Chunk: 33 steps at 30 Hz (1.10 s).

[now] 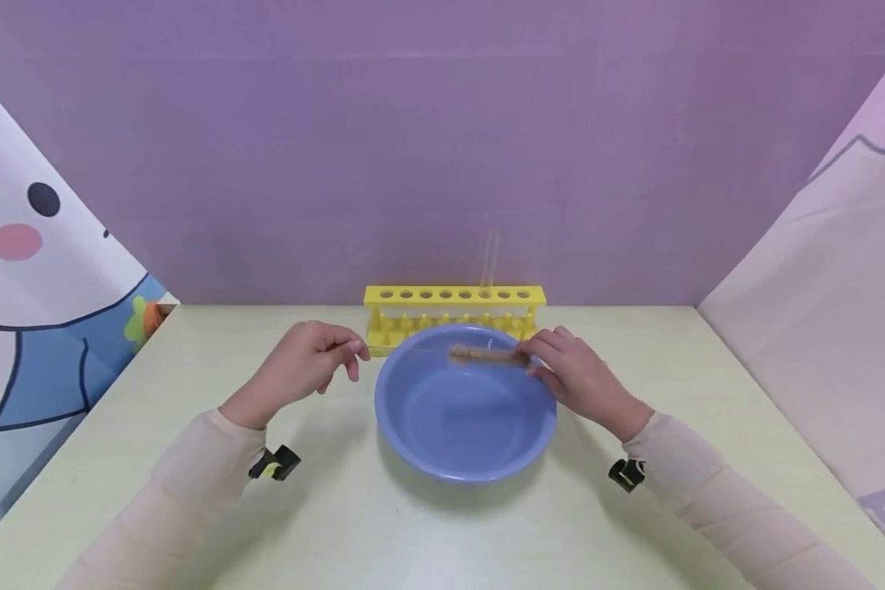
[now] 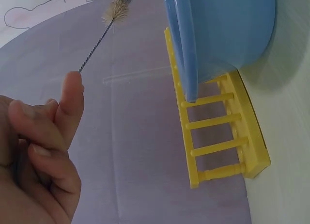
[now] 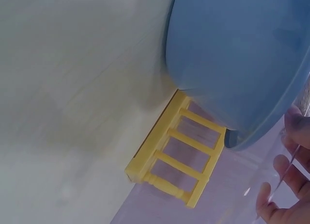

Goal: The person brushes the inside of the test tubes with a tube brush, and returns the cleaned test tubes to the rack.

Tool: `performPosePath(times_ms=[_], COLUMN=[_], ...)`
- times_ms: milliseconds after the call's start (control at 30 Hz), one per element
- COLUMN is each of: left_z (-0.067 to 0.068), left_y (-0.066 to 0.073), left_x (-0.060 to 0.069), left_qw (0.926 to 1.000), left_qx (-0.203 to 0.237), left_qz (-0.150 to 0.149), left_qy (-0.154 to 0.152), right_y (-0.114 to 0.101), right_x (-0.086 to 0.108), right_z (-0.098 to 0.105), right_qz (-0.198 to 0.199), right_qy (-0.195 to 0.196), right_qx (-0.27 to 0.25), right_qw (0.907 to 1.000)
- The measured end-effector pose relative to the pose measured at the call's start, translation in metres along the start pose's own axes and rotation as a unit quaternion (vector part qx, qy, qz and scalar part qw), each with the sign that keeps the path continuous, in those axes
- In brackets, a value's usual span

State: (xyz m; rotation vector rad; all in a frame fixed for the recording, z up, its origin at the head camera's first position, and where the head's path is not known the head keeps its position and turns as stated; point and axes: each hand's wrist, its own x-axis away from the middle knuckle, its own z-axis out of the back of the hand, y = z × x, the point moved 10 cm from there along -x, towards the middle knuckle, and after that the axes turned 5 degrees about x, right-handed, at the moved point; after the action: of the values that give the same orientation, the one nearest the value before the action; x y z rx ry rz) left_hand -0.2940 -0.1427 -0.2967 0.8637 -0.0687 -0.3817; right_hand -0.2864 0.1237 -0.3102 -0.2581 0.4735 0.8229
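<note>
My left hand (image 1: 313, 360) is left of the basin and pinches the twisted wire handle (image 2: 97, 49) of a test tube brush between thumb and finger. The brush's tan bristles (image 1: 487, 355) lie level above the far part of the blue basin (image 1: 465, 410). Most of the bristles look to be inside a clear test tube (image 3: 276, 192), with a tuft (image 2: 115, 11) flaring out at its mouth. At the basin's right rim, my right hand (image 1: 578, 373) holds that tube. The tube's outline is faint in the head view.
Behind the basin stands a yellow test tube rack (image 1: 455, 293), its lower front partly hidden by the basin. Another clear test tube (image 1: 490, 258) stands upright in it. A purple backdrop (image 1: 442, 164) rises behind the pale table (image 1: 442, 533), with printed cloth panels at both sides.
</note>
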Motion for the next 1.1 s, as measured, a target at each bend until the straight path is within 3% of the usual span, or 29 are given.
performPosePath(times_ms=[467, 1100], left_z=[-0.008, -0.019], left_y=[-0.004, -0.007], left_x=[-0.006, -0.012], left_qw=[0.9989, 0.9963], left_qx=[0.024, 0.054], left_qz=[0.025, 0.053], left_qy=[-0.032, -0.039], right_y=[-0.004, -0.007], right_x=[0.0, 0.001], right_z=[-0.001, 0.002], right_qz=[-0.004, -0.002], right_qy=[0.017, 0.044], right_qx=[0.009, 0.014], right_qw=[0.9998, 0.9989])
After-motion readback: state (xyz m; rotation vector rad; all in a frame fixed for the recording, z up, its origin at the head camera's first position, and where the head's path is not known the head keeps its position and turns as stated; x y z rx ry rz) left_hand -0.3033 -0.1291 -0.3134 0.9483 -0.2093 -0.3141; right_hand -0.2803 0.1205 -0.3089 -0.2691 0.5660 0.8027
